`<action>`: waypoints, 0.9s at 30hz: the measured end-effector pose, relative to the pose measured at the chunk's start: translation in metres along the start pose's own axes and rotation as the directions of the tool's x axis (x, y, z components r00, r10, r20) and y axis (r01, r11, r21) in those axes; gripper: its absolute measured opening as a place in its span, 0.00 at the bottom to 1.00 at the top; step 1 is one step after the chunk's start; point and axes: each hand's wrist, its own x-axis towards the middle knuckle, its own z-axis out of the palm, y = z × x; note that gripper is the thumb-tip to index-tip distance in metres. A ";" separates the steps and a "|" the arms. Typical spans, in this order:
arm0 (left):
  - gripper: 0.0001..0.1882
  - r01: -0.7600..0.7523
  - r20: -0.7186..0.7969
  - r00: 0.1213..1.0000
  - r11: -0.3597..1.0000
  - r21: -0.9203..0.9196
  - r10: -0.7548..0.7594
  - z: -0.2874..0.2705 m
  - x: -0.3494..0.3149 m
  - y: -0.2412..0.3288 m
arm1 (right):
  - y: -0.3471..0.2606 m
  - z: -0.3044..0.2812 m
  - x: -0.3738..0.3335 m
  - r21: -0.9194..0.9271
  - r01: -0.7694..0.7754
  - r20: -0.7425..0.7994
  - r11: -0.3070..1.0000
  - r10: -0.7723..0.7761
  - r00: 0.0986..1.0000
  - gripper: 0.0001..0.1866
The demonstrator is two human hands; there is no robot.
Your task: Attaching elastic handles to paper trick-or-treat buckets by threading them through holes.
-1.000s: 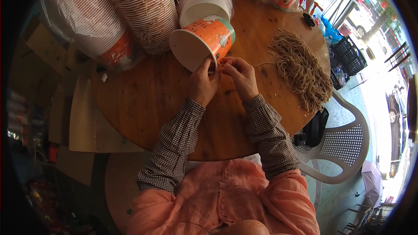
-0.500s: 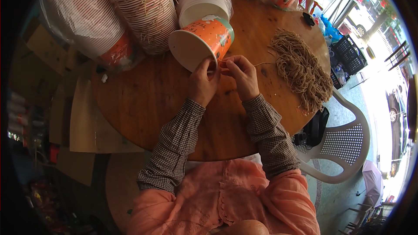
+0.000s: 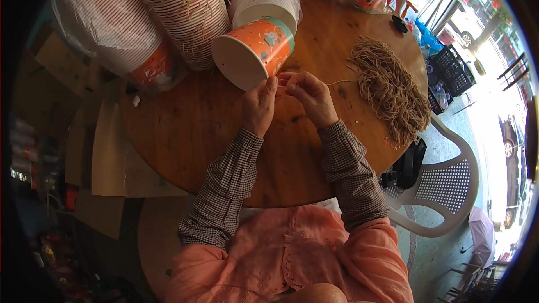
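Note:
An orange paper bucket (image 3: 263,42) with a white inside lies tilted on its side, its mouth facing the lower left. At the lower right of its rim, my left hand (image 3: 259,106) is closed, with thumb and fingertips pinching the rim's edge. Just to the right, my right hand (image 3: 314,100) pinches a thin tan cord (image 3: 341,82) close to the left fingertips. From there the cord runs right to a loose heap of cords (image 3: 387,90). Whether the cord passes through the bucket's wall is hidden by my fingers.
Behind the bucket lies a wrapped stack of white bowls (image 3: 266,1). Tall bucket stacks stand at the left, one with cord loops (image 3: 193,22) hanging on it, another in clear plastic (image 3: 106,22). A white plastic chair (image 3: 443,182) stands right of the round wooden table (image 3: 292,174).
The bucket has turned and shifted slightly left, and its printed side shows differently. My left thumb has come out of the bucket's mouth to the rim. The right hand stays close by.

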 end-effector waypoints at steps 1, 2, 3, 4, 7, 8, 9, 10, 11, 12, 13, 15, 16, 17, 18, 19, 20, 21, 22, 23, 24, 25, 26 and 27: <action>0.22 -0.013 0.003 1.000 1.000 -0.023 0.013 0.002 0.000 0.000 | 0.000 0.000 0.000 0.000 -0.001 -0.001 1.000 0.001 1.000 0.01; 0.22 -0.013 0.004 1.000 1.000 -0.023 0.013 0.003 0.000 0.002 | 0.000 0.000 0.000 0.027 -0.009 0.009 1.000 0.009 1.000 0.01; 0.22 0.006 0.006 1.000 1.000 -0.029 -0.006 0.004 0.000 0.004 | 0.000 0.000 -0.001 0.054 -0.018 0.018 0.998 0.017 1.000 0.01; 0.22 0.025 0.009 1.000 0.999 -0.035 -0.025 0.005 0.000 0.006 | 0.000 0.000 -0.001 0.054 -0.018 0.016 0.998 0.017 1.000 0.01; 0.20 -0.009 0.043 0.999 0.983 0.182 0.001 -0.006 0.002 -0.006 | -0.001 0.005 0.000 0.056 0.005 0.009 0.998 -0.005 1.000 0.01; 0.20 -0.009 0.045 0.999 0.983 0.181 0.001 -0.005 0.002 -0.006 | -0.001 0.005 -0.001 0.048 -0.016 -0.011 0.999 0.016 1.000 0.02; 0.18 -0.019 0.044 0.999 0.982 0.186 0.011 -0.004 0.002 -0.007 | -0.001 0.005 -0.001 0.040 -0.036 -0.030 0.999 0.037 0.999 0.03; 0.16 -0.030 0.043 0.999 0.981 0.191 0.022 -0.003 0.002 -0.008 | 0.000 0.004 -0.001 0.039 -0.036 -0.032 0.999 0.037 0.999 0.03; 0.16 -0.030 0.043 0.999 0.981 0.191 0.022 -0.002 0.001 -0.008 | 0.000 0.003 -0.001 0.000 -0.046 -0.053 0.999 0.046 0.998 0.03; 0.15 -0.059 0.035 0.998 0.983 0.177 0.054 -0.001 0.001 -0.008 | 0.001 0.003 -0.001 -0.040 -0.057 -0.075 0.998 0.053 0.996 0.04; 0.13 -0.088 0.027 0.996 0.983 0.162 0.085 0.000 0.000 -0.008 | 0.001 0.002 -0.002 -0.040 -0.056 -0.075 0.998 0.053 0.996 0.04; 0.12 -0.111 0.033 0.994 0.980 0.163 0.107 -0.001 0.000 -0.008 | -0.006 0.005 -0.003 -0.156 -0.079 -0.127 0.985 0.059 0.990 0.06; 0.10 -0.133 0.039 0.991 0.977 0.164 0.128 -0.001 -0.001 -0.008 | -0.005 0.004 -0.003 -0.156 -0.079 -0.128 0.985 0.059 0.990 0.06; 0.10 -0.134 0.040 0.991 0.977 0.163 0.129 -0.001 -0.001 -0.008 | -0.005 0.004 -0.003 -0.191 -0.077 -0.113 0.979 0.056 0.992 0.06; 0.10 -0.146 0.046 0.989 0.975 0.170 0.140 -0.001 -0.001 -0.009 | -0.005 0.003 -0.003 -0.226 -0.074 -0.098 0.971 0.053 0.994 0.07; 0.09 -0.157 0.053 0.987 0.972 0.177 0.150 -0.001 -0.002 -0.010 | -0.005 0.003 -0.003 -0.227 -0.074 -0.099 0.971 0.052 0.994 0.07; 0.09 -0.158 0.053 0.987 0.971 0.177 0.151 -0.001 -0.002 -0.009 | -0.006 0.003 -0.003 -0.202 -0.076 -0.106 0.976 0.055 0.993 0.07; 0.08 -0.162 0.052 0.987 0.968 0.192 0.155 -0.001 -0.002 -0.009 | -0.008 0.004 -0.003 -0.177 -0.078 -0.113 0.981 0.058 0.992 0.07; 0.08 -0.167 0.051 0.986 0.964 0.207 0.159 -0.001 -0.003 -0.008 | -0.008 0.004 -0.003 -0.177 -0.077 -0.112 0.981 0.058 0.992 0.07; 0.08 -0.167 0.052 0.986 0.964 0.207 0.160 0.000 -0.003 -0.006 | -0.009 0.005 -0.003 -0.154 -0.066 -0.122 0.986 0.047 0.991 0.07; 0.07 -0.199 0.050 0.980 0.959 0.202 0.193 0.001 -0.003 -0.003 | -0.009 0.005 -0.003 -0.132 -0.054 -0.133 0.990 0.036 0.991 0.07; 0.07 -0.232 0.047 0.973 0.953 0.197 0.227 0.001 -0.003 -0.002 | -0.009 0.005 -0.004 -0.132 -0.053 -0.133 0.990 0.036 0.990 0.07; 0.07 -0.232 0.046 0.973 0.953 0.197 0.227 0.001 -0.003 -0.002 | -0.010 0.005 -0.004 -0.138 -0.075 -0.137 0.988 0.056 0.989 0.07; 0.06 -0.268 0.042 0.963 0.938 0.219 0.265 0.001 -0.003 -0.002 | -0.011 0.006 -0.005 -0.145 -0.097 -0.140 0.985 0.077 0.987 0.06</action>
